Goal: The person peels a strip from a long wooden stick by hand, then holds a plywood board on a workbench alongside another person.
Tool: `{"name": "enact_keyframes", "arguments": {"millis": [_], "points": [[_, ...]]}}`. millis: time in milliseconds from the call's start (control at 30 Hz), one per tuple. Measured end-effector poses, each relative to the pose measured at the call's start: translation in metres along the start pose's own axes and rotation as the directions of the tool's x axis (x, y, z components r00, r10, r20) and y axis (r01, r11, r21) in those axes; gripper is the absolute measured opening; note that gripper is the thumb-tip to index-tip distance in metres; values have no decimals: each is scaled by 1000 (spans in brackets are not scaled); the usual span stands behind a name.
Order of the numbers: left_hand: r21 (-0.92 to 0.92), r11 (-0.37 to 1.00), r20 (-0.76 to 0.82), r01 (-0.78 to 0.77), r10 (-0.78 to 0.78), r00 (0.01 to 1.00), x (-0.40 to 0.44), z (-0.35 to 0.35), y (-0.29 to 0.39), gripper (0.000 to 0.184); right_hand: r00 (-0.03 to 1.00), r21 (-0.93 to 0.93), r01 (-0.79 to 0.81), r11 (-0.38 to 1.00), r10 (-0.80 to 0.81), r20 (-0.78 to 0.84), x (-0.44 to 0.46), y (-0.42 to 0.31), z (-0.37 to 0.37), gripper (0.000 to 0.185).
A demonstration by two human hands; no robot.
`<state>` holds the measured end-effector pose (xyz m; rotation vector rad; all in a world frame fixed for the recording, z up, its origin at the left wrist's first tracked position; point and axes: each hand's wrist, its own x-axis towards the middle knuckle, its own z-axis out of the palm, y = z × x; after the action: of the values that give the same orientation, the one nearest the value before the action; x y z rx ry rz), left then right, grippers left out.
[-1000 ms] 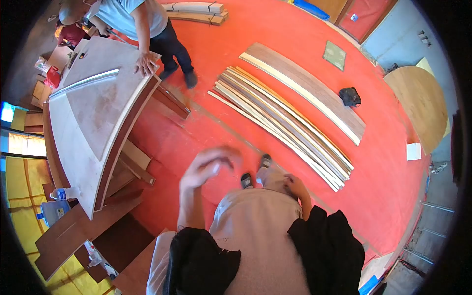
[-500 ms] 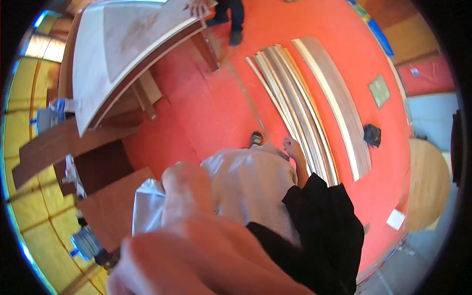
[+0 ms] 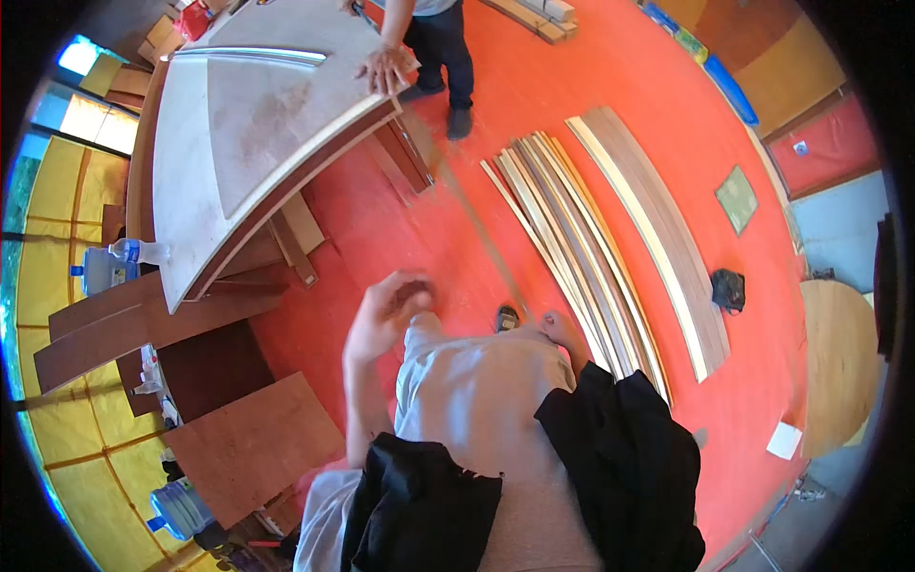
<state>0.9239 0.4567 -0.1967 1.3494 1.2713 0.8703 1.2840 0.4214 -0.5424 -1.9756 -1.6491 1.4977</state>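
Note:
My left hand (image 3: 391, 303) hangs in front of my left thigh over the red floor. Its fingers are loosely bent, with a gap to the thumb and nothing visible between them. Beside my right thigh is my right hand (image 3: 558, 329), small in view, its fingers curled in and no object showing. Nearest to it is a bundle of long, thin wood strips (image 3: 572, 248) on the floor. Light grey trousers (image 3: 481, 381) cover my legs, and one dark shoe (image 3: 507, 318) shows below.
At upper left stands a large curved tabletop (image 3: 276, 124), with a co-worker's hand (image 3: 384, 71) on its corner. A wide curved board (image 3: 658, 238) lies right of the strips, near a black bag (image 3: 728, 290). Brown panels (image 3: 262, 443) and water jugs (image 3: 181, 508) are at left.
My left hand and forearm, blurred close to the camera before, have dropped to my front left. The view has tilted up, showing more of the co-worker and tabletop. My right hand stays low.

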Motion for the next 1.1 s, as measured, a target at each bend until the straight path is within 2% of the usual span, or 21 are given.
{"name": "enact_keyframes", "arguments": {"millis": [33, 67, 100, 133, 167, 233, 267, 367, 467, 567, 633, 667, 767, 833, 900, 1033, 1100], "points": [[98, 986, -191, 133, -113, 975, 12, -2, -45, 22, 997, 29, -64, 998, 63, 34, 5, -5, -2, 30], [431, 882, -218, 191, -104, 970, 5, -11, -104, 20, 1000, 11, 10, 1000, -10, -5, 18, 1, 4, 30], [705, 665, -244, 244, -95, 965, -1, -20, -159, 19, 996, -8, 83, 997, -83, -43, 34, 11, 17, 30], [802, 536, -207, 263, -164, 964, -19, -27, -212, 19, 984, -30, 155, 987, -157, -82, 49, 21, 27, 30], [830, 480, -172, 285, -265, 949, -37, -37, -249, 19, 981, -62, 170, 983, -175, -81, 56, 14, 29, 30], [725, 539, -144, 428, -489, 861, -67, -60, -309, 20, 974, -124, 198, 972, -209, -87, 74, -9, 37, 29], [671, 554, -126, 493, -570, 812, -79, -74, -339, 20, 980, -141, 162, 977, -175, -93, 81, -28, 41, 28], [559, 600, -115, 572, -627, 771, -87, -130, -385, 20, 988, -193, 87, 977, -109, -106, 98, -88, 67, 25], [496, 657, -186, 567, -558, 809, -76, -204, -408, 21, 991, -267, 77, 961, -104, -89, 123, -146, 113, 24], [447, 748, -322, 490, -376, 869, -61, -282, -421, 21, 996, -194, 66, 979, -78, -53, 146, -213, 159, 23], [288, 858, -497, 425, -246, 832, -50, -326, -436, 21, 999, -82, 40, 996, -43, -33, 149, -252, 181, 23], [109, 925, -598, 364, -231, 767, -45, -346, -440, 23, 999, -5, 18, 1000, -18, -38, 150, -268, 188, 23], [336, 879, -751, 338, 34, 659, 3, -393, -375, 30, 993, 270, -48, 962, 76, -95, 151, -303, 185, 23], [554, 797, -711, 241, 301, 635, 40, -424, -329, 39, 980, 452, -51, 891, 132, -149, 148, -326, 181, 23], [606, 778, -709, 163, 436, 554, 84, -449, -294, 43, 968, 564, -27, 825, 163, -192, 153, -345, 174, 22], [629, 692, -758, 355, 444, 477, 167, -500, -262, 49, 967, 661, 36, 749, 141, -213, 205, -379, 145, 19], [642, 632, -762, 435, 465, 450, 204, -529, -273, 56, 956, 718, 107, 687, 127, -264, 241, -409, 120, 20]]}}
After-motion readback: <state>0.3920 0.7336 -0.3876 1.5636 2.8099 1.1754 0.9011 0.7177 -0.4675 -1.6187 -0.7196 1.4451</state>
